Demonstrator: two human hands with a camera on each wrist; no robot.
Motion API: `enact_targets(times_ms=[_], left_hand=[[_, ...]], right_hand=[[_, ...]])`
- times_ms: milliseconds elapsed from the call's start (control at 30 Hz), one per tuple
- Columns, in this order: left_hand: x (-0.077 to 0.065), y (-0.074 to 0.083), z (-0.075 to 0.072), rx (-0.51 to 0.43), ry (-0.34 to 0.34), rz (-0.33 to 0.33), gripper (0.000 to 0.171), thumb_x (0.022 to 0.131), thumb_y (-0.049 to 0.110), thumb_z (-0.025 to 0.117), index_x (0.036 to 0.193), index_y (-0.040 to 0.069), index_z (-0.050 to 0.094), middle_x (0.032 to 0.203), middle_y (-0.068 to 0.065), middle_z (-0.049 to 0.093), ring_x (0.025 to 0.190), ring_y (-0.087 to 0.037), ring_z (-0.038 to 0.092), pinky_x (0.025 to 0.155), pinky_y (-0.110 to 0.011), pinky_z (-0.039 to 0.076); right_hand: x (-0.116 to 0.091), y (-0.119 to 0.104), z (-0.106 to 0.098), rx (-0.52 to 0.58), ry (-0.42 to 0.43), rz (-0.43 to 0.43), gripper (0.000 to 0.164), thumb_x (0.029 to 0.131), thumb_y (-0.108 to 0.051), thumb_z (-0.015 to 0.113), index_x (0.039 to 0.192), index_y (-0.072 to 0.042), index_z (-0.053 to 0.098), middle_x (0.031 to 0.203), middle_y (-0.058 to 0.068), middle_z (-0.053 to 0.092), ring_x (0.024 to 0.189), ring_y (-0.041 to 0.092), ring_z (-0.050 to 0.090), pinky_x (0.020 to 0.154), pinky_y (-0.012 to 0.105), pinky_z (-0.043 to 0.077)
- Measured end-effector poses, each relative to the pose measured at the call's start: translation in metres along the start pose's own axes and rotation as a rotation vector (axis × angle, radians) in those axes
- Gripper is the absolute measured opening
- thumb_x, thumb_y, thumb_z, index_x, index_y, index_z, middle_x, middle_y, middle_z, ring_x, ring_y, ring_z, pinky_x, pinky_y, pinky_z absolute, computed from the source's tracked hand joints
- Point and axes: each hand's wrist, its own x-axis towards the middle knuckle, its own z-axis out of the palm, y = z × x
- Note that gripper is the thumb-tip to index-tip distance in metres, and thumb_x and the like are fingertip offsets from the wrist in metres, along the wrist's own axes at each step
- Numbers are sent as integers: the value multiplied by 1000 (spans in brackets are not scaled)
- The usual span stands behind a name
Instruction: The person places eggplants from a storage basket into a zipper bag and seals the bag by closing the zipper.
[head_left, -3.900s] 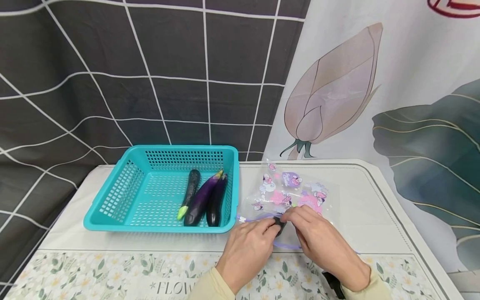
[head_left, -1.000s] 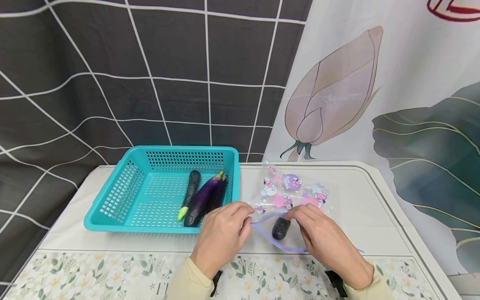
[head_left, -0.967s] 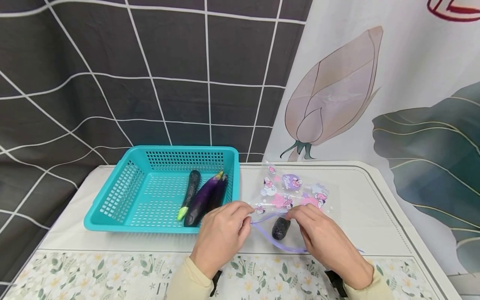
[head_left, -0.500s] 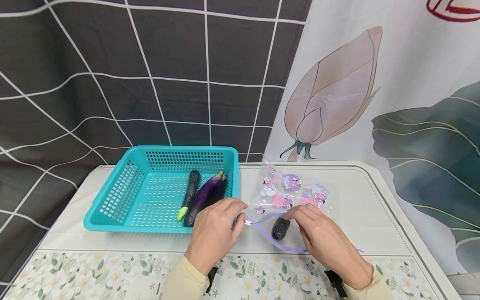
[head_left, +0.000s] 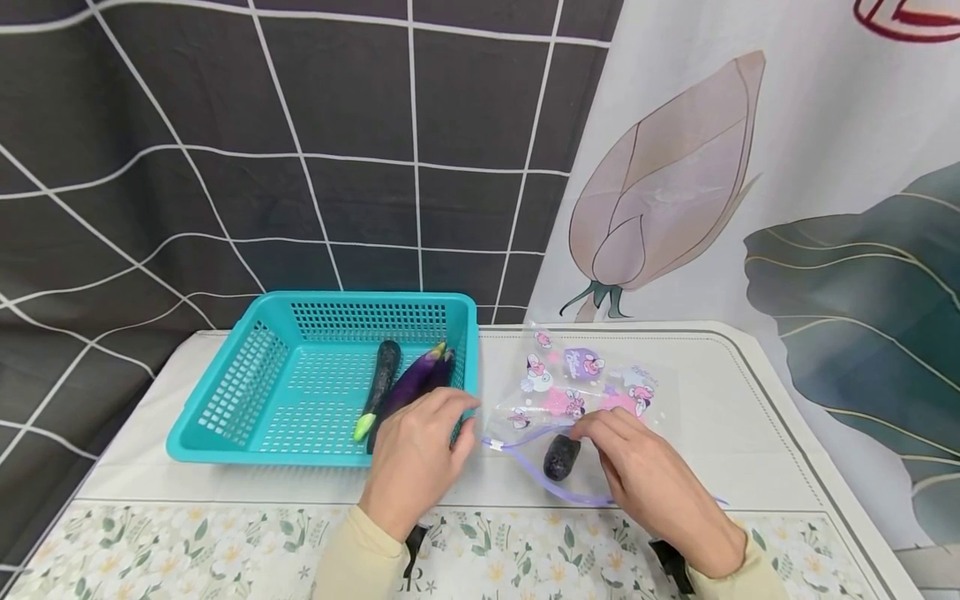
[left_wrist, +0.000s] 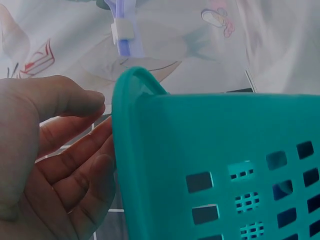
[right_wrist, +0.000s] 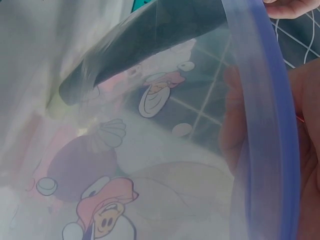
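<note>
My right hand pinches the mouth of a clear zip bag printed with pink cartoon figures. Its purple zip strip bows open, with a white slider at the left end. A long dark vegetable lies in the bag, its blunt end showing at the mouth; its pale green far end shows through the plastic in the right wrist view. Holding nothing, my left hand is over the front right corner of the turquoise basket, fingers loosely bent beside its rim in the left wrist view.
Inside the basket lie a black vegetable with a bright green end, a purple eggplant and a darker eggplant, both partly hidden by my left hand. A floral cloth strip runs along the table's front. Curtains hang behind.
Both hands were at the dark vegetable in the bag's mouth. Then my left hand went to the zip's left end, let go and moved left to the basket's corner. My right hand stays.
</note>
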Motion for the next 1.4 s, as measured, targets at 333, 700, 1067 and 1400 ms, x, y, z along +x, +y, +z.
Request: enact_targets(times_ms=[333,700,1067,1400], left_hand=[[1,-8,-5,5,-11,-72,17,83,9,79,99,11,77,100,-2,73,87,-19,71,72,-34,58],[0,-16,-7,36,-25,-148,18,85,11,78,102,10,76,103,-4,73,89,-23,72,73,-39,58],[1,-23,-10,37,-40,-249,19,84,10,79,103,8,77,105,-8,74,90,-27,72,70,-41,58],[1,-30,-13,49,-79,-349,22,85,13,79,106,7,76,106,-11,73,86,-30,72,66,-42,58]], right_hand=[[0,-1,0,-10,-12,13,38,78,14,57,104,-13,66,105,-5,65,96,11,60,83,26,48],[0,-1,1,-9,-13,12,37,79,14,58,104,-12,66,105,-5,65,97,12,61,84,26,48],[-1,0,1,-3,-19,10,38,78,15,59,104,-12,66,105,-4,65,98,12,61,85,27,49],[-1,-2,3,-7,-25,14,38,78,14,59,105,-12,66,106,-4,65,98,13,61,84,28,50]])
